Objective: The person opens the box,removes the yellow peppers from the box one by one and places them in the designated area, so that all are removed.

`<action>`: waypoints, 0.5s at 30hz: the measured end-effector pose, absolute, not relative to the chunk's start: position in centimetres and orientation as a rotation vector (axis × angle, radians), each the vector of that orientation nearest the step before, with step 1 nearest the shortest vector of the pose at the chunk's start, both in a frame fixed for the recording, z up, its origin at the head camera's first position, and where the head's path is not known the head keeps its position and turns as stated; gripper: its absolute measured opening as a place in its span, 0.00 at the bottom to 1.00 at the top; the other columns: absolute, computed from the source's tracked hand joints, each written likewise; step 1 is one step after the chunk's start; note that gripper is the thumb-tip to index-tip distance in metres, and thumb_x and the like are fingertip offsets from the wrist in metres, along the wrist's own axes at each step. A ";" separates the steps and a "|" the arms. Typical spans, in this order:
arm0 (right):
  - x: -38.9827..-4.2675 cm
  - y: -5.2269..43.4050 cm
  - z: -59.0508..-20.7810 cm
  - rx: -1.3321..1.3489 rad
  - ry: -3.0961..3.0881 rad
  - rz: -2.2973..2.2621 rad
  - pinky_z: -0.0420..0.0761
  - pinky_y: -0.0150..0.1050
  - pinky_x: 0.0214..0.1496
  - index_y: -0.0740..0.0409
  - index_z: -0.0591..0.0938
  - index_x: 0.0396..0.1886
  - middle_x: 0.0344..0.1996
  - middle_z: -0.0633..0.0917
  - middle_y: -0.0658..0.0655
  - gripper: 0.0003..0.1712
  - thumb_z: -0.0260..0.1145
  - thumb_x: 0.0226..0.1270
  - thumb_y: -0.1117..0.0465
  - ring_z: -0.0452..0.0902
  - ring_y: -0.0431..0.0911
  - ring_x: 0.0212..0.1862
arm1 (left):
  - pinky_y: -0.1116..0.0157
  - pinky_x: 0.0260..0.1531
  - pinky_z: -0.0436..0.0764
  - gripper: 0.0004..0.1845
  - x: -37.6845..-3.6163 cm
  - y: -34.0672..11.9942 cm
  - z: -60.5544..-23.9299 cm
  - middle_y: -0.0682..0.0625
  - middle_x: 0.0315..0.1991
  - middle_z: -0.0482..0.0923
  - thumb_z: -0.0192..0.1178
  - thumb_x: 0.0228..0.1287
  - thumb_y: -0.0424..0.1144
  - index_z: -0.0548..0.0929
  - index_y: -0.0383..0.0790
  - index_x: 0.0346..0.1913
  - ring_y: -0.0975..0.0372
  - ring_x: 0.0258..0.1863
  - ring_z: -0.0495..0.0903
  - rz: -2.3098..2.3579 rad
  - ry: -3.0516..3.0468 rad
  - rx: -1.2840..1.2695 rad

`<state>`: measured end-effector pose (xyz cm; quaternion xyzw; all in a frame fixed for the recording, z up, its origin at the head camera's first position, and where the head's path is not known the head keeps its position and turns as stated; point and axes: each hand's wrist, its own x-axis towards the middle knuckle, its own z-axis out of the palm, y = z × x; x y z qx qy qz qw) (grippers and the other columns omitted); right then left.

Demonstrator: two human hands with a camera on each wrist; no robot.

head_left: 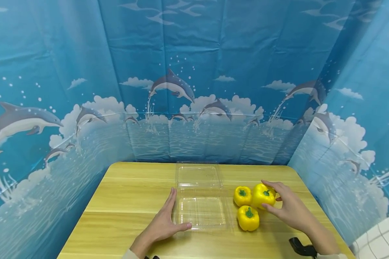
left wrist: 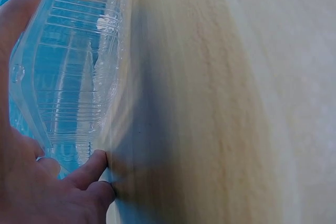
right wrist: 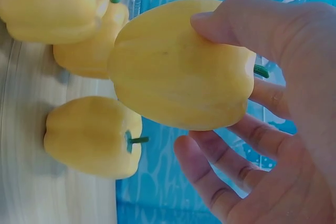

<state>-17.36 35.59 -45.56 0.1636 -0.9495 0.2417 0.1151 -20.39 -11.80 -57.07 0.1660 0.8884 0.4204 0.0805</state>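
Observation:
A clear plastic clamshell container (head_left: 202, 212) lies open on the wooden table (head_left: 129, 201), with its lid (head_left: 198, 175) folded back toward the far edge. My left hand (head_left: 170, 217) lies flat against the container's left side, thumb along its front edge; in the left wrist view the left hand (left wrist: 31, 182) touches the container (left wrist: 68, 66). My right hand (head_left: 283, 205) grips a yellow bell pepper (head_left: 262, 196) just right of the container. Up close, the right hand's (right wrist: 294, 87) thumb and fingers curl round this pepper (right wrist: 178, 66). Two more yellow peppers (head_left: 242, 196) (head_left: 247, 218) sit beside it.
Blue dolphin-print curtains (head_left: 194, 90) wall the table at the back and on both sides. A black strap piece (head_left: 301, 248) shows near my right wrist. A white gridded surface (head_left: 382, 237) sits past the table's right corner. Bare wood stretches left of the container.

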 end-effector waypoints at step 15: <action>-17.4 37.9 -47.1 0.441 -2.843 0.764 0.92 0.35 0.44 0.61 0.81 0.82 0.68 0.89 0.66 0.44 0.89 0.70 0.56 0.88 0.51 0.54 | 0.30 0.91 0.62 0.79 -20.4 -11.9 -57.1 0.46 1.00 0.33 0.83 0.63 0.70 0.36 0.51 0.99 0.37 0.97 0.50 1.259 2.658 0.505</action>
